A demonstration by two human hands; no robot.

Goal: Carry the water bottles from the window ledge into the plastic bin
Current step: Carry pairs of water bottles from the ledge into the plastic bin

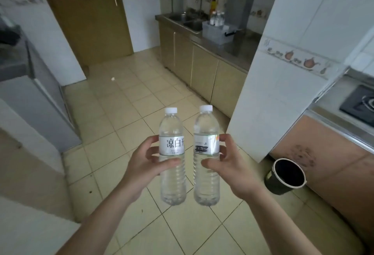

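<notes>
the left hand [144, 162] curls thumb and fingers round one water bottle [172, 159], the right hand [230, 165] round a second bottle [206, 157] (both upright, white-capped, just apart) above the tiled floor [125, 101]. the plastic bin [215, 33], bottles in it, sits at the worktop [240, 50] edge beside the sink [182, 19].

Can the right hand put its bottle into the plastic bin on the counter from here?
Probably not yet. The right hand grips its bottle over the floor, and the plastic bin stands far across the room beside the sink.
</notes>
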